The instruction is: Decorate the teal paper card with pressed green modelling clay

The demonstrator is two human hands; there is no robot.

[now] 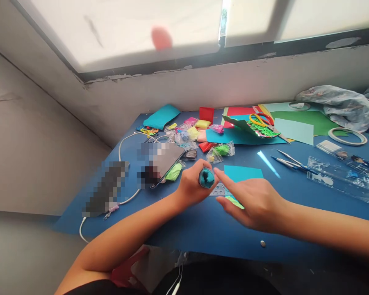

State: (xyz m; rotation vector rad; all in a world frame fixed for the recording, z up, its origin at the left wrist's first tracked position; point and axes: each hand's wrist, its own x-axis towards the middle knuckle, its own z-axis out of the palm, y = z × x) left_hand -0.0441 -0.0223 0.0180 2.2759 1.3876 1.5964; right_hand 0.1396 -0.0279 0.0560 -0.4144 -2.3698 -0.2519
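Observation:
My left hand [192,184] is wrapped round a short blue roll [206,178], its open end turned toward me; what it is made of is hard to tell. My right hand [256,203] comes in from the right with its index fingertip at the roll's right edge and its thumb held apart below. Its other fingers are partly hidden. Beneath the hands lie a clear ruler [217,191] and a light green strip [234,202]. A teal sheet of paper [243,173] is just behind my right hand.
Small bags of coloured clay [192,133] crowd the back. A phone [167,162] and a white cable [129,200] are left. Scissors [263,119] rest among coloured papers; pens [287,163], a clear plastic case [346,180] and a tape roll [347,136] lie right. A small round piece [263,243] sits near the front edge.

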